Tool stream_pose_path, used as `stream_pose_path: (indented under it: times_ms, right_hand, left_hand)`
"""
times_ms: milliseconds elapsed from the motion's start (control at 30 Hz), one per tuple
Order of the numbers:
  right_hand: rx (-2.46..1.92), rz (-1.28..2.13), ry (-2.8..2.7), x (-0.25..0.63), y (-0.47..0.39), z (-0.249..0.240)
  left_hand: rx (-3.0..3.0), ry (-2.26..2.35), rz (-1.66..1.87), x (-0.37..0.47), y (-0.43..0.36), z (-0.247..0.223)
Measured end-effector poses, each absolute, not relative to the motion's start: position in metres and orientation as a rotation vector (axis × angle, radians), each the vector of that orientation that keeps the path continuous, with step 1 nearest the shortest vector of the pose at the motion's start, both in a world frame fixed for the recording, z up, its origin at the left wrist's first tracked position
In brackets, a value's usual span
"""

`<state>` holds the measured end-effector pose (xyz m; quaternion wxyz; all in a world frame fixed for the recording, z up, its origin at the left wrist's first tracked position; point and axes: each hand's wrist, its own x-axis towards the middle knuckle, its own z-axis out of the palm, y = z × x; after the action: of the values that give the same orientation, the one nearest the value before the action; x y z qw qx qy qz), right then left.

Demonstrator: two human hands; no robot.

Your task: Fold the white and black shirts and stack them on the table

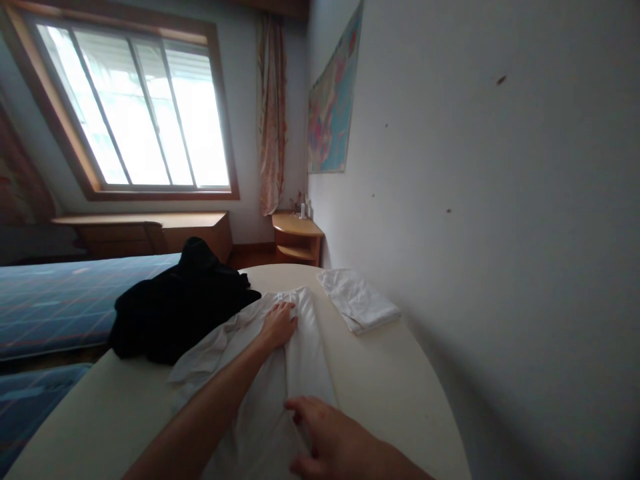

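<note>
Low over a white cloth [307, 360] on a round cream table [390, 387], a right hand [327, 433] with thumb and fingers well parted, forefinger out beside a lengthwise fold, and nothing visible in its grasp. From the lower left, a straight left forearm [220, 393] slantwise across the same cloth, hiding part of it. Farther up, near the cloth's far end, the left hand [280, 325], palm down and spread loosely on the fabric, without visible grip.

Along the cloth's left side, a heap of black clothing [170, 313], touching at the far corner and crowding that side of the table. To the right, apart from the white cloth, a folded white fabric [357, 300] near the wall [475, 267]. Beyond the table on the left, a blue plaid mattress [65, 293].

In the background, a rounded corner shelf [300, 227] topped with small items, a low wooden desk [195, 223], a map [333, 110] on the wall, a patterned curtain [273, 120] and a bright wood-framed window [140, 113].
</note>
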<state>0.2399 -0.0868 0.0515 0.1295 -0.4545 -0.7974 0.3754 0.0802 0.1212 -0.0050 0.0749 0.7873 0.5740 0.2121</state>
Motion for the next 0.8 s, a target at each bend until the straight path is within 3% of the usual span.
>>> stream_pose_path:
  times_ms: [300, 500, 800]
  right_hand:
    - [-1.424, 0.582, -2.346, 0.221, -0.056, 0.036]
    - [-1.478, 0.679, -2.462, 0.219, -0.041, 0.011]
    - [-1.496, 0.639, -2.530, 0.257, -0.013, 0.017]
  left_hand:
    - [2.433, 1.793, 0.624, 0.075, 0.110, -0.006]
    - [2.472, 1.744, 0.581, 0.075, 0.119, -0.014]
    - [2.561, 1.600, 0.571, 0.087, 0.152, -0.014]
